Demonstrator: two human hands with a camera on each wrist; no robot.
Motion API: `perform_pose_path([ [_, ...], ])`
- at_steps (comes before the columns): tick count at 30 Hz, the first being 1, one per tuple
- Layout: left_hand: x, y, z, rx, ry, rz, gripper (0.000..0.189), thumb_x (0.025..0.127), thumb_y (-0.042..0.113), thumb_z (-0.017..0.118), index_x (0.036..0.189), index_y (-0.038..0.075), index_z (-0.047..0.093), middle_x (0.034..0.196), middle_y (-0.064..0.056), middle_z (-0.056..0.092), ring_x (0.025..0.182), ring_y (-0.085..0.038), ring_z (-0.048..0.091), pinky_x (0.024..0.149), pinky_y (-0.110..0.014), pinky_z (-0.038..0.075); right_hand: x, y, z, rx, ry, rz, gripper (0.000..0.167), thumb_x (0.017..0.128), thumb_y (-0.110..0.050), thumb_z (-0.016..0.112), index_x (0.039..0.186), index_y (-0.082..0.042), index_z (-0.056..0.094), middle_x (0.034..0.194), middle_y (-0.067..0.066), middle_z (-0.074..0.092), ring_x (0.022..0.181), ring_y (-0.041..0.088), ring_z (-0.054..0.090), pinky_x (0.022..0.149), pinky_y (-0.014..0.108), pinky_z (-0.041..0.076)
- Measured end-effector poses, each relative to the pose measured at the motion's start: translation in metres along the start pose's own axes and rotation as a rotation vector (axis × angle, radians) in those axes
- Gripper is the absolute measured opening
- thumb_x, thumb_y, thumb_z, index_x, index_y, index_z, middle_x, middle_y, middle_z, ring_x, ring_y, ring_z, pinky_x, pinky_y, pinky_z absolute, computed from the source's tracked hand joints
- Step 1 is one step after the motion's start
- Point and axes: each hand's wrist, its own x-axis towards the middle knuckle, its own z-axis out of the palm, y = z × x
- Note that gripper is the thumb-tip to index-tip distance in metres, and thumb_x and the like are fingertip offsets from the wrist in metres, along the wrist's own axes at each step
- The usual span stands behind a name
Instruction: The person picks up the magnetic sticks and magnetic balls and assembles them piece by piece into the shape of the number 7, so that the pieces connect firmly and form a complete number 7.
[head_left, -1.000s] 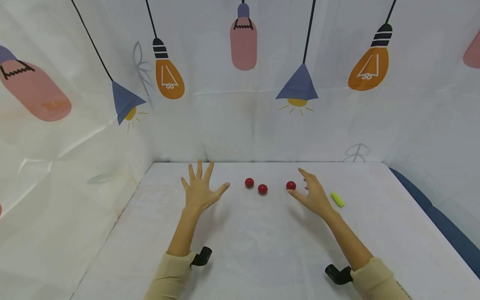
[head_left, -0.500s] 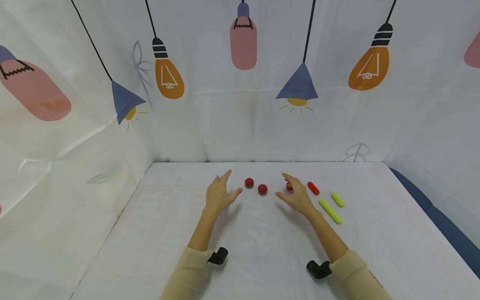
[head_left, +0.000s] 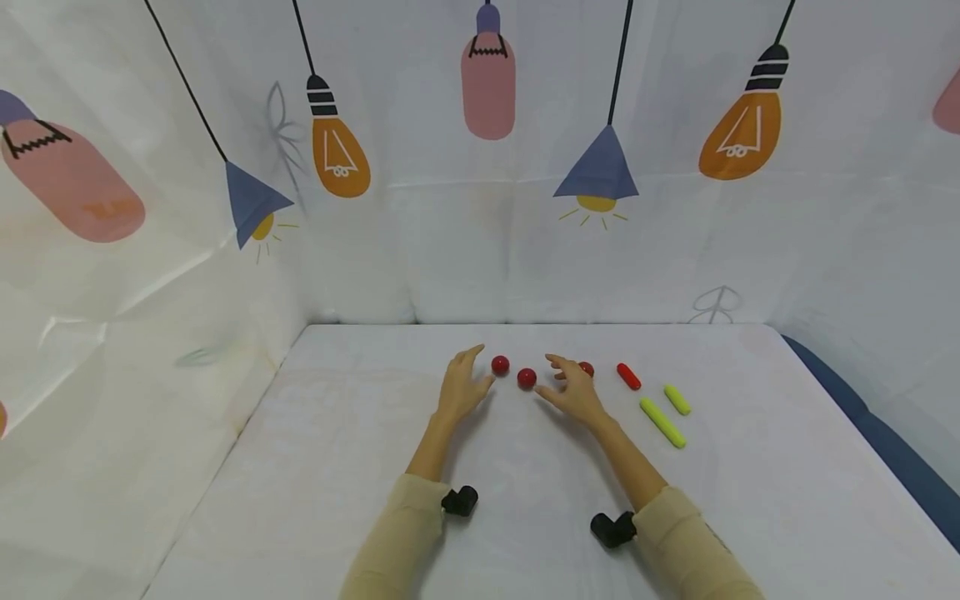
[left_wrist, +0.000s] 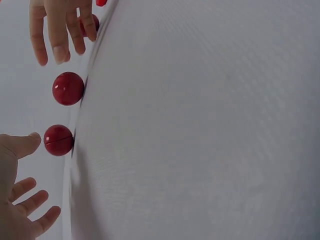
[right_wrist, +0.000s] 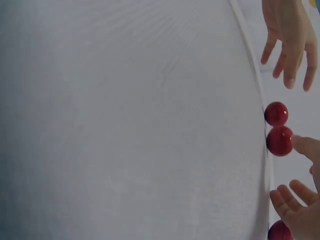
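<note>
Three shiny red balls lie near the far side of the white table. My left hand (head_left: 462,387), fingers spread and empty, is just left of the leftmost ball (head_left: 500,365); its thumb tip comes close to that ball in the left wrist view. The middle ball (head_left: 527,378) sits between the two hands, near my right thumb. My right hand (head_left: 576,396) holds nothing, its fingers loosely bent and parted from the thumb. Behind its fingers, the rightmost ball (head_left: 587,368) is partly hidden. A thin seam runs round the leftmost ball (left_wrist: 58,140).
Right of my right hand lie a short red rod (head_left: 628,376), a short yellow-green rod (head_left: 677,399) and a longer yellow-green rod (head_left: 662,422). A white sheet printed with lamps (head_left: 450,250) hangs behind the table (head_left: 315,467). Black wrist devices (head_left: 461,501) project from both sleeves.
Both hands have moved inward, left hand rightward and right hand leftward, closing in on the balls. The red rod and the longer yellow-green rod have come into view from behind the right hand and arm.
</note>
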Motion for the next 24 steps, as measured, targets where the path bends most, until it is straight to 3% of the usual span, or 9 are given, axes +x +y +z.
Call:
perform_pose_path([
  [6,0.005,-0.001,0.012,-0.014,-0.055,0.009,0.053,0.083,0.010,0.068,0.133,0.004,0.050,0.130,-0.019,0.052,0.119,-0.035,0.049,0.100,-0.046,0.040,0.003,0.001,0.005,-0.031,-0.020,0.023,0.058,0.082,-0.015,0.072,0.132,0.003,0.048,0.122,0.026,0.055,0.101,0.035,0.058,0.085,0.047,0.050],
  [14,0.014,-0.002,0.024,0.042,-0.095,0.034,0.049,0.086,0.008,0.064,0.133,0.009,0.052,0.132,-0.019,0.051,0.115,-0.041,0.050,0.091,-0.059,0.039,0.006,-0.002,0.008,-0.064,-0.031,0.048,0.057,0.080,-0.014,0.073,0.131,0.001,0.050,0.122,0.023,0.056,0.101,0.033,0.058,0.087,0.045,0.050],
  [20,0.017,-0.003,0.028,0.109,-0.157,0.015,0.041,0.089,0.011,0.061,0.129,0.012,0.056,0.132,-0.015,0.052,0.117,-0.037,0.048,0.090,-0.051,0.038,0.003,-0.004,0.007,-0.061,-0.047,0.085,0.055,0.082,-0.013,0.071,0.131,0.001,0.050,0.121,0.024,0.055,0.102,0.034,0.057,0.088,0.047,0.049],
  [24,0.018,-0.003,0.030,0.127,-0.162,-0.013,0.039,0.090,0.015,0.062,0.128,0.012,0.057,0.130,-0.012,0.055,0.116,-0.032,0.048,0.090,-0.046,0.039,0.000,-0.006,0.006,-0.072,-0.039,0.075,0.054,0.082,-0.017,0.070,0.130,0.001,0.050,0.119,0.023,0.056,0.098,0.033,0.056,0.085,0.044,0.050],
])
